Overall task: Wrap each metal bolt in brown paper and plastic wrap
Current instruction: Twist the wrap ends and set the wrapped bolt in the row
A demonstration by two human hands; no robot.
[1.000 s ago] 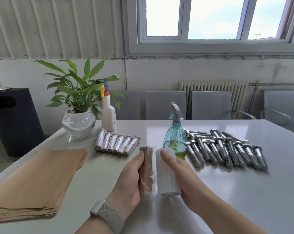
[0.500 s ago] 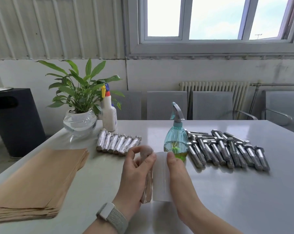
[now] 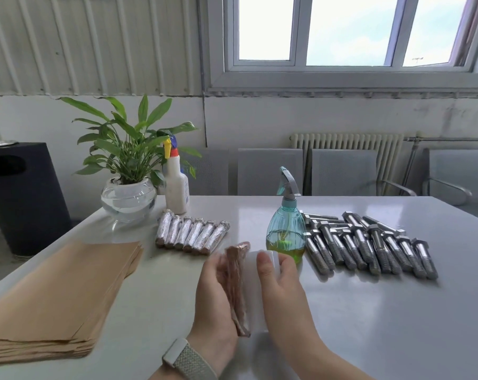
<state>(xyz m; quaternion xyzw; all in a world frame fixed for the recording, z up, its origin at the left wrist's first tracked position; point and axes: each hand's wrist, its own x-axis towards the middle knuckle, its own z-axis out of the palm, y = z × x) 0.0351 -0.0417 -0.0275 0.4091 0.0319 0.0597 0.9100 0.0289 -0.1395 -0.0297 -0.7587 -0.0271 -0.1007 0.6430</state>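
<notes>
Left hand: the left hand point(image 3: 214, 294) has the paper-wrapped bolt point(image 3: 236, 286) in its grasp, palm and fingers curled along its left side, a pale watch strap point(image 3: 189, 362) on the wrist
Wrapped bolt: brown and crinkly, standing nearly upright above the table point(image 3: 369, 325), top end tipped a little to the right, blurred with motion, so the fine detail is hard to read
Right hand: the right hand point(image 3: 280, 286) grips the plastic wrap roll point(image 3: 255, 289), thumb laid over its upper front, fingers hidden behind it
Roll: white, upright, pressed right up against the right side of the wrapped bolt, the two hands close together around the pair
Finished pile: six wrapped bolts point(image 3: 192, 235) with a silvery sheen lie side by side just beyond the left hand, near the table's far left
Bare bolts: a heap of metal bolts point(image 3: 369, 245) sits to the right, threads pointing towards the person
Brown paper: a stack of paper sheets point(image 3: 56, 297) fills the near left of the table, well apart from the hands
Sprayers: a teal spray bottle point(image 3: 286, 229) stands just behind the right hand, between roll and bare bolts; a white spray bottle point(image 3: 176, 187) stands beside the potted plant point(image 3: 128, 171) at the far left edge
Background: a black bin point(image 3: 18, 198) on the floor to the left, grey chairs point(image 3: 342, 171) behind the table
</notes>
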